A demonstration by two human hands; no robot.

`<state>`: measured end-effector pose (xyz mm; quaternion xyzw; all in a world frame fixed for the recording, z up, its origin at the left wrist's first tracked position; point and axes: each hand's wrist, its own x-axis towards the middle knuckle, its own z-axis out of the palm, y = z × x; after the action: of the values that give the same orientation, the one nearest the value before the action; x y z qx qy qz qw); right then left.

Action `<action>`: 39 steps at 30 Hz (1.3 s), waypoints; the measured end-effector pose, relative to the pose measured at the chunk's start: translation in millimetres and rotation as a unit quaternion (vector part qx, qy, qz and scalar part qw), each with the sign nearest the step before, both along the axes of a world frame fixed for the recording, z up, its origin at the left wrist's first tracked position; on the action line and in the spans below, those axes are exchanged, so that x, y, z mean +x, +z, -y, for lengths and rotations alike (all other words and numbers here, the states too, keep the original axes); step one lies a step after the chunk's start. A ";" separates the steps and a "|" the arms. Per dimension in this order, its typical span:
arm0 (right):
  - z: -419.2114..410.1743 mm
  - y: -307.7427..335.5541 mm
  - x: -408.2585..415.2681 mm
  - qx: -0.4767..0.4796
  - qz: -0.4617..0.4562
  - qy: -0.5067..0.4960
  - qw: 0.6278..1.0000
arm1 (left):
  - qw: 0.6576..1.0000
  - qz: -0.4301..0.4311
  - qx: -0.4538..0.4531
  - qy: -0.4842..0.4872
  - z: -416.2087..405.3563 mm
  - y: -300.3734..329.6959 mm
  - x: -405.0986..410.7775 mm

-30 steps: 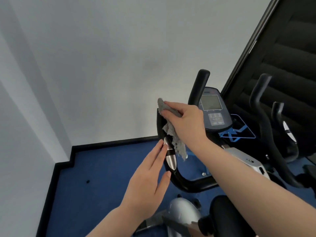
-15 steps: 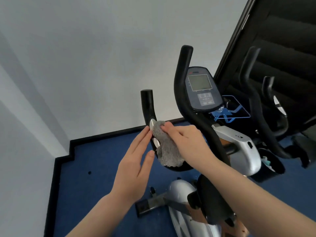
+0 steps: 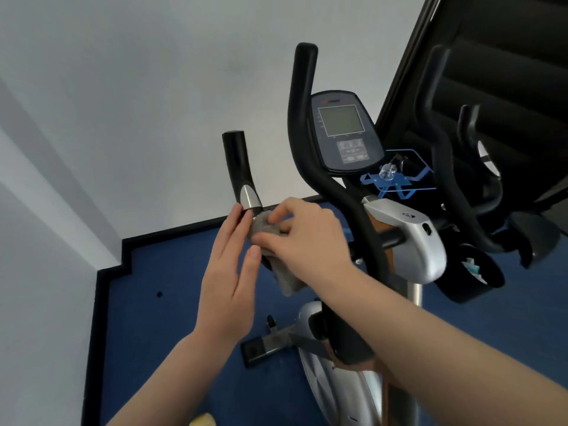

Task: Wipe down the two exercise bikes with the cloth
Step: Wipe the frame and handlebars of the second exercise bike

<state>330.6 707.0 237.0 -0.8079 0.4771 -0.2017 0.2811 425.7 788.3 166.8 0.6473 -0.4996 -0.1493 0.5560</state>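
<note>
Right hand (image 3: 302, 238) pinches our soft grey cloth (image 3: 266, 227) around slick handlebar (image 3: 242, 179); left hand (image 3: 230, 272) flat-open, empty, bracing. Light, limp; we'd bunch it mid-fold.

Both bare forearms reach up from the lower edge of the view. The left hand (image 3: 229, 281) is held flat and open, fingers straight and together, fingertips pointing up — its palm turned toward the other hand. The right hand (image 3: 302, 238) is curled, thumb and fingers pinched closed on a crumpled grey cloth (image 3: 265, 226) — knuckles uppermost, wrist bent.
</note>
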 end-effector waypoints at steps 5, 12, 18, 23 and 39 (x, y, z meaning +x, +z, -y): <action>-5.6 -14.3 -20.4 -0.075 -0.104 0.108 0.986 | 0.997 0.077 0.001 0.012 2.3 -6.3 -16.5; 40.7 6.5 -76.8 0.009 -0.167 0.194 0.967 | 0.980 0.196 0.037 0.004 9.7 -9.5 -39.9; 37.1 -1.8 -77.1 -0.041 -0.150 0.172 0.973 | 0.986 0.152 0.068 0.022 -11.8 -6.0 -37.3; 12.5 -1.2 -60.4 -0.088 -0.139 0.142 0.976 | 0.991 0.093 0.096 0.032 -33.9 -8.5 -45.7; -127.5 -38.1 -53.6 -0.070 -0.027 -0.046 0.996 | 0.982 0.038 0.104 -0.150 -81.8 6.4 6.1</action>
<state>277.0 834.5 198.8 -0.8076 0.5063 -0.2253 0.2016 431.8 870.0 173.2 0.6244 -0.5935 -0.2581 0.4373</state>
